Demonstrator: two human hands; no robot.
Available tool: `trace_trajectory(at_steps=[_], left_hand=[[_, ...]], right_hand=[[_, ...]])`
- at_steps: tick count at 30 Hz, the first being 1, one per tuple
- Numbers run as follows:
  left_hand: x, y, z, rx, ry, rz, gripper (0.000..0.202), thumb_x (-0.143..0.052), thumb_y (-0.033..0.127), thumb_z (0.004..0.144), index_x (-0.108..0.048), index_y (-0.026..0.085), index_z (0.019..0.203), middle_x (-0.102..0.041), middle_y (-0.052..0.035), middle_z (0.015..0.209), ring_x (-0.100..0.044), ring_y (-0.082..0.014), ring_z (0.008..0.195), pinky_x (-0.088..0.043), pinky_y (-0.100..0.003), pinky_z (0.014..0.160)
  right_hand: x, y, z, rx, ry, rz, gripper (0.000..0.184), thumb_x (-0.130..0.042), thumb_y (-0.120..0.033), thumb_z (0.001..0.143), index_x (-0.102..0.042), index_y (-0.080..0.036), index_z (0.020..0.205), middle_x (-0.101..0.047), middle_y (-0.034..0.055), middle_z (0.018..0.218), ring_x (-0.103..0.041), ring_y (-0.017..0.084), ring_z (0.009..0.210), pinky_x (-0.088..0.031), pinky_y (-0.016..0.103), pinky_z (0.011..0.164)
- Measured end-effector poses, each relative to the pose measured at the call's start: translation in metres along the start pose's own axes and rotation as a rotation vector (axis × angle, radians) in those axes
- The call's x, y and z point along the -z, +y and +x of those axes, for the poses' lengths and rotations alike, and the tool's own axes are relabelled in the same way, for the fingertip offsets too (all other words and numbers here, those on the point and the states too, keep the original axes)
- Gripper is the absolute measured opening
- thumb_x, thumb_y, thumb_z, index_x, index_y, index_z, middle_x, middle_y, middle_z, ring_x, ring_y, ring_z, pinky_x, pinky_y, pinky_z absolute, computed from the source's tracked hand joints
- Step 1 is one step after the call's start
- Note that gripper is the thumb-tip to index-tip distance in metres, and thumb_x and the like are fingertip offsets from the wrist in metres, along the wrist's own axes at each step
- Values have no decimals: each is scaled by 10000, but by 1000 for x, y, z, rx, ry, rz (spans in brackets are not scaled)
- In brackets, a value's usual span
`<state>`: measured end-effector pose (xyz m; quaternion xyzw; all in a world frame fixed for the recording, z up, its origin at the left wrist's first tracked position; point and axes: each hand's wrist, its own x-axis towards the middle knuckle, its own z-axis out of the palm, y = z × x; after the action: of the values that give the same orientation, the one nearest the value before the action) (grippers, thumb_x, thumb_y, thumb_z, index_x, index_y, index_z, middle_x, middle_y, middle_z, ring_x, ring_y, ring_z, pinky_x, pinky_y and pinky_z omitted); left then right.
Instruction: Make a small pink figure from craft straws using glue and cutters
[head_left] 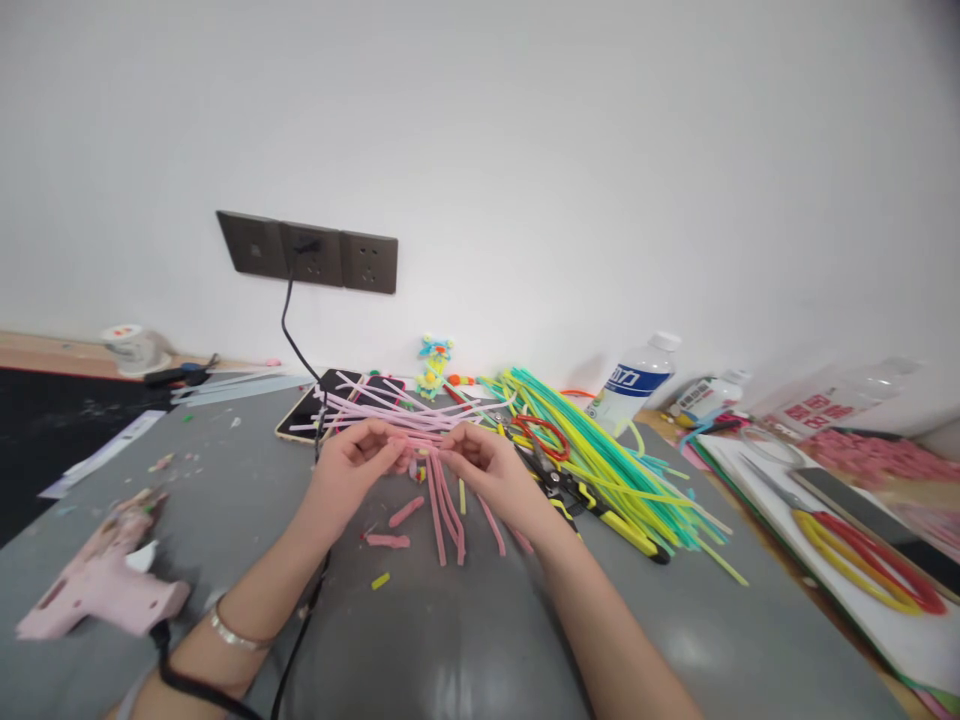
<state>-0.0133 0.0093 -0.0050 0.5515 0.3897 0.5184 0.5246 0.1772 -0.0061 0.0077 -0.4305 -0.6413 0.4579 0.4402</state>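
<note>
My left hand (358,468) is closed in a pinch over the middle of the table. Just across from it, my right hand (484,472) pinches too, and a short stretch of pink pipe cleaner (424,441) spans the gap between their fingertips. Several longer pink pipe cleaners (441,510) lie fanned out under the right hand. Two short twisted pink pieces (406,512) and a yellow scrap (381,580) rest in front of the left hand. Behind both hands, pale lilac pipe cleaners (375,408) lie across a phone (306,412).
Black-and-yellow pliers (611,515) lie beside green and yellow pipe cleaners (600,450). A pink glue gun (105,590) sits at left, its cord passing under my left arm. Bottles (634,380), scissors (862,560) and a colourful pipe-cleaner figure (433,368) stand or lie around.
</note>
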Motion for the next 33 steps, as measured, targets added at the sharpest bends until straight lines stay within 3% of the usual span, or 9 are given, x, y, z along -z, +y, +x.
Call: trace_trajectory(at_steps=[11, 22, 33], left_hand=[[-1, -1, 0, -16, -75, -30, 166, -723, 313, 780, -682, 153, 802, -671, 7, 634, -623, -111, 606, -532, -210, 617], [-1, 0, -1, -42, -79, -2, 142, -713, 286, 790, -672, 150, 797, -658, 8, 632, -621, -111, 605, -524, -202, 597], [-1, -2, -4, -195, -141, 47, 64, -665, 192, 821, -668, 167, 762, -669, -2, 708, -656, -117, 686, -547, -207, 659]], right_hand=[[1, 3, 0, 40, 7, -25, 185, -630, -345, 841, -587, -182, 766, -545, -14, 704, -442, 111, 584, -349, 247, 558], [1, 3, 0, 26, 13, -38, 150, -623, -312, 830, -586, -182, 766, -535, -17, 687, -433, 111, 575, -340, 249, 549], [-1, 6, 1, 40, 57, -79, 116, -598, -277, 821, -598, -181, 756, -536, -19, 673, -423, 107, 555, -315, 240, 522]])
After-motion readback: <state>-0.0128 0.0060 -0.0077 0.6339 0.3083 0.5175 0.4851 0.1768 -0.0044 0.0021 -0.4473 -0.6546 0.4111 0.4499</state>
